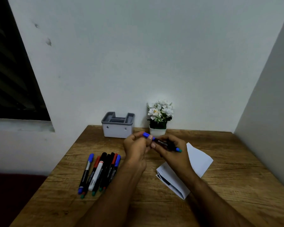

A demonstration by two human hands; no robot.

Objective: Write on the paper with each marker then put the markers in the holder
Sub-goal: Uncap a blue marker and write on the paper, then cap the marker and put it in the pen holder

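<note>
Left of the hands, a bunch of capped markers (99,173) lay on the wooden tabletop (236,185). The left hand (135,149) pinched the blue cap of a black marker (161,142) printed "Faber-Castell"; the right hand (172,152) gripped its barrel. Beyond them stood the grey holder (117,127); the folded paper (198,161) lay under the right grip.

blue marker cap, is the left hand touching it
Touching. The head view shows the left hand's fingertips pinching the blue marker's cap end, while the right hand grips its barrel.
</note>
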